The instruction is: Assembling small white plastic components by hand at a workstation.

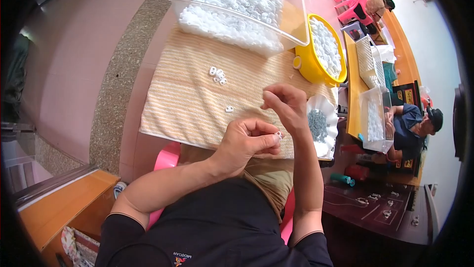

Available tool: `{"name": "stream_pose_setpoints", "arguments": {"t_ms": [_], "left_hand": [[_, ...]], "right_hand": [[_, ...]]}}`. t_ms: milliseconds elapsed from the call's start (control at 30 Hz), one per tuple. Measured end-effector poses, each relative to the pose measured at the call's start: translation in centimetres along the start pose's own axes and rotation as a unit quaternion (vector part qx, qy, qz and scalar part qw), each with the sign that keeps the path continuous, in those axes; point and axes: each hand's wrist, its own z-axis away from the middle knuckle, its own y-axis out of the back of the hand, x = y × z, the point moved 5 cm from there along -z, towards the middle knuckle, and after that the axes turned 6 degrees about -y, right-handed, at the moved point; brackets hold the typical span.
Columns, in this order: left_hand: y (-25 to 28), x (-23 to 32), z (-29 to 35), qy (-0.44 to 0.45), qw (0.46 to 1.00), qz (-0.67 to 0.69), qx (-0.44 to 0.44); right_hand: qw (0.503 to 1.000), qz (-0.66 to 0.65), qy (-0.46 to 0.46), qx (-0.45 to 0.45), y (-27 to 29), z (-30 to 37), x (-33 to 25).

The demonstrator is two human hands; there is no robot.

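Note:
My left hand (242, 144) is closed in a pinch on a small white plastic piece (279, 134), which sticks out past the thumb and fingertip. Above it and slightly to the right is my right hand (289, 104), its fingers curled together; whatever they hold, if anything, is hidden. A single white two-holed plastic piece (229, 109) lies on the striped towel (182, 89) left of my hands. Farther back sits a small cluster of similar white pieces (219, 78). Beside my right forearm stands a wavy-rimmed white dish (332, 104) with many small grey parts (317, 124) in it.
A large clear bin (295, 40) of white pieces stands at the table's far side. Right of it is a yellow tub (307, 72), also full. Another person (412, 126) works at the right by a clear box (382, 144). Pink chairs (353, 8) stand farther back.

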Motion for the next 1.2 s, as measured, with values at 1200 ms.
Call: {"name": "stream_pose_setpoints", "arguments": {"t_ms": [1200], "left_hand": [[-0.4, 1.0, 0.0, -0.014, 1.0, -0.001, -0.003]], "right_hand": [[0.977, 0.2, 0.035, -0.057, -2.1, -4.3, 1.3]]}}
